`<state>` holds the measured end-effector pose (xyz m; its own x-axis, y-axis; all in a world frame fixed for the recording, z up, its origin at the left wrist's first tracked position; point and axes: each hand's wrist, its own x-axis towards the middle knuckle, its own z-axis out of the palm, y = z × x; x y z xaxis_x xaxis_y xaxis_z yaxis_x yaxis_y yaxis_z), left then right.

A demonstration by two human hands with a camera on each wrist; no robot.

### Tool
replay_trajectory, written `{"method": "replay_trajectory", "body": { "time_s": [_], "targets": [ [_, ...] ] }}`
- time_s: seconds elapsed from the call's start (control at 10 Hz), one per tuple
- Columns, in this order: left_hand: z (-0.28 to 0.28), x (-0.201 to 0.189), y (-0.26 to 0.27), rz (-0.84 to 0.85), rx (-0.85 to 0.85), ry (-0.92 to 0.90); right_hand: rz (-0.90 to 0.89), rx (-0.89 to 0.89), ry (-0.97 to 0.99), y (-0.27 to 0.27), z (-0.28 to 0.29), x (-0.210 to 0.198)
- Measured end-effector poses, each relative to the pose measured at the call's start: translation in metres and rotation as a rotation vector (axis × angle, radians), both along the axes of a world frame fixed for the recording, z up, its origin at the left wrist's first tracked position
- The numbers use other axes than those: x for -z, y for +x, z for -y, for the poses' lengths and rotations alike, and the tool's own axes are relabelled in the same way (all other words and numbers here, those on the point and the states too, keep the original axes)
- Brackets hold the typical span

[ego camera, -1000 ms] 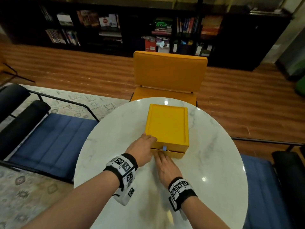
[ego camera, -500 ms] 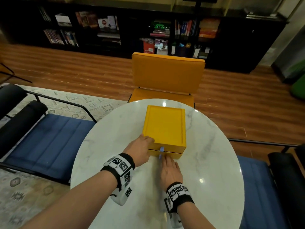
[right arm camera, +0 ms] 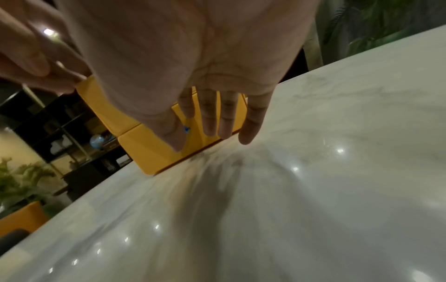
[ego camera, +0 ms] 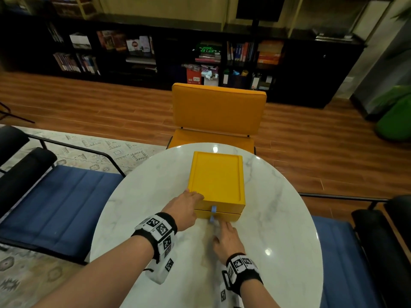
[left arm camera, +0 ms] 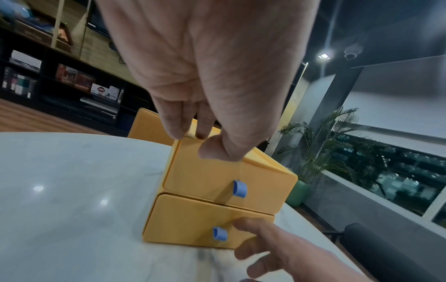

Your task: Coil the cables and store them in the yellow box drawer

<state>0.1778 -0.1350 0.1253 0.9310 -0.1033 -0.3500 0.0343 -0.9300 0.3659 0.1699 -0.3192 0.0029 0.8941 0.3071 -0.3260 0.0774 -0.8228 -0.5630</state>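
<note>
The yellow box [ego camera: 216,178] is steadied on the marble table [ego camera: 278,230] by the left hand [ego camera: 183,211], thumb and fingers pinched on its near-left top corner. Just below that hold, both drawers are seen shut, blue tabs [left arm camera: 239,188] outward. The right hand [ego camera: 226,237] is kept flat, fingers straight, beside the lower drawer [left arm camera: 193,223], gripping nothing.

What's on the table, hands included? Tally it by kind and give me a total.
Yellow box: 1
Blue pull tabs: 2
Hands, left hand and right hand: 2
Total: 5
</note>
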Motion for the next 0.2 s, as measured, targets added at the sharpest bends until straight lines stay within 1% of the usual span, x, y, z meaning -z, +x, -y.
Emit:
{"method": "replay_trajectory", "body": {
  "time_s": [0.1, 0.2],
  "targets": [
    [-0.010, 0.007, -0.005, 0.014, -0.002, -0.088, -0.044, 0.055, 0.049, -0.008, 0.015, -0.001],
    [-0.023, 0.006, -0.032, 0.088, -0.062, -0.186, -0.118, 0.021, 0.069, -0.033, 0.039, -0.001]
  ]
}}
